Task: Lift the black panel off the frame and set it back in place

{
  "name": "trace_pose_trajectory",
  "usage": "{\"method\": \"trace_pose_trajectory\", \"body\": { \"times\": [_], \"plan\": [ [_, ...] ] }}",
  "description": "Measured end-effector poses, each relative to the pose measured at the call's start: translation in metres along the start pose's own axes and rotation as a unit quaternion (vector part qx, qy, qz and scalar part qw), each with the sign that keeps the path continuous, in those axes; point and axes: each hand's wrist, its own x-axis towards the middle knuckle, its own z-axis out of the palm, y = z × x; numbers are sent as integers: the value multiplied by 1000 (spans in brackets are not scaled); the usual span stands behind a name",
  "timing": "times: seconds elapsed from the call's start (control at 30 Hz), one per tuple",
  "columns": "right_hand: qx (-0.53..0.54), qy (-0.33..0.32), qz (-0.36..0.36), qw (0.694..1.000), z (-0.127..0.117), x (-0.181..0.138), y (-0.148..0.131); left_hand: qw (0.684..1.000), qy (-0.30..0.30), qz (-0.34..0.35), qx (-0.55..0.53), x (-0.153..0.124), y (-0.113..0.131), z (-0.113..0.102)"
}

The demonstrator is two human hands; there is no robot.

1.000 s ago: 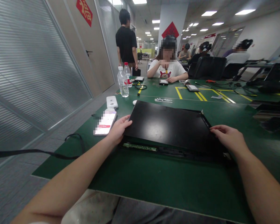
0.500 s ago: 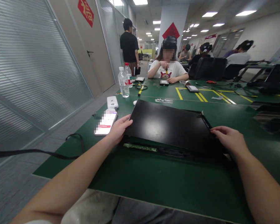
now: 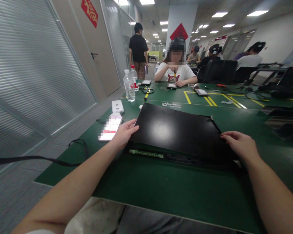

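A flat black panel lies on the green table in front of me, its near edge raised a little over a green circuit strip. My left hand grips the panel's left edge, thumb on top. My right hand holds the right edge, fingers curled over it. A phone with a lit screen lies just left of my left hand.
A white box and two water bottles stand beyond the phone. A black cable hangs off the table's left edge. A person sits across the table, another stands in the aisle, others sit farther right. Small devices and yellow tape lines mark the far table.
The panel's near edge has risen very slightly in my hands. The standing person in black has walked farther down the aisle, to the right.
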Motion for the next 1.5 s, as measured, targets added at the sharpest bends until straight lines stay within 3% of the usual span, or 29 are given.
{"method": "trace_pose_trajectory", "body": {
  "times": [0.23, 0.7, 0.93, 1.2, 1.5],
  "plan": [
    [-1, -6, 17, 1000, -1, -3, -6, 1000, 2, 5, 9, 0, 1, 1],
    [-29, 4, -27, 999, 2, 2, 5, 1000, 17, -2, 14, -2, 3, 1],
    [-29, -6, -13, 999, 2, 1, 4, 997, 50, 6, 55, -1, 1, -2],
    [-38, -17, 6, 999, 1, -1, -2, 980, 98, 78, 158, 2, 1, -6],
    [-28, -16, 1, 999, 1, 0, 1, 976, 47, 74, 201, 3, -4, -8]
  ]
}}
